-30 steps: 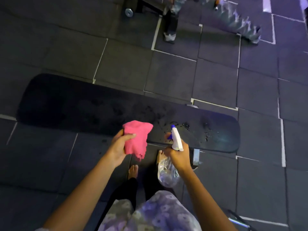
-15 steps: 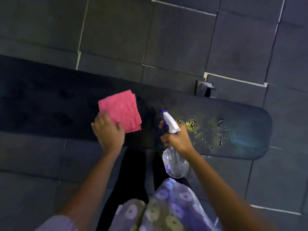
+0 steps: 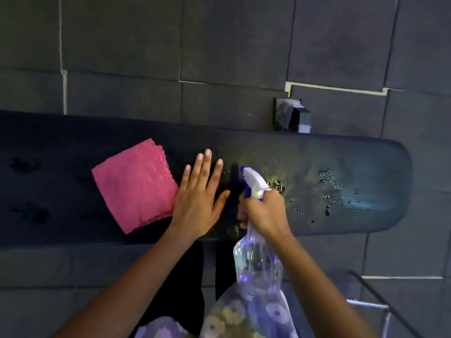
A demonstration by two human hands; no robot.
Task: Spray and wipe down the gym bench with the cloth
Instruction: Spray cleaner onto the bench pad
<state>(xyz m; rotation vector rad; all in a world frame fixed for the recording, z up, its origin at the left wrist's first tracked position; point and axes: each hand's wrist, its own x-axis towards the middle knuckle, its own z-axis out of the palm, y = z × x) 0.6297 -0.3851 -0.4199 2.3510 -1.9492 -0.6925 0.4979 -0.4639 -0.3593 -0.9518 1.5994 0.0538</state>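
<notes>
Folded pink cloth [image 3: 135, 185] lies flat on the gym bench [image 3: 341, 154], just left of the left hand [image 3: 199, 200], fingers [image 3: 207, 162] spread, empty. Right hand [image 3: 264, 211] clenches the spray bottle [image 3: 256, 254]; droplets [image 3: 327, 178] sit further right.

Counts: 1 bench [image 3: 73, 142], dark padded top, running edge to edge across the view with its rounded end at right. 1 pink cloth [image 3: 134, 185], folded, lying flat on the bench left of centre, near its front edge. 1 spray bottle [image 3: 256, 262], clear body, white-and-blue trigger head, over the bench's front edge. 2 hands: left hand [image 3: 199, 198] flat on the bench just beside the cloth, right hand [image 3: 264, 211] wrapped round the bottle neck. 2 main droplet patches [image 3: 328, 181] on the bench toward its right end, plus scattered specks. 1 bench foot [image 3: 291, 115] showing past the far edge.
</notes>
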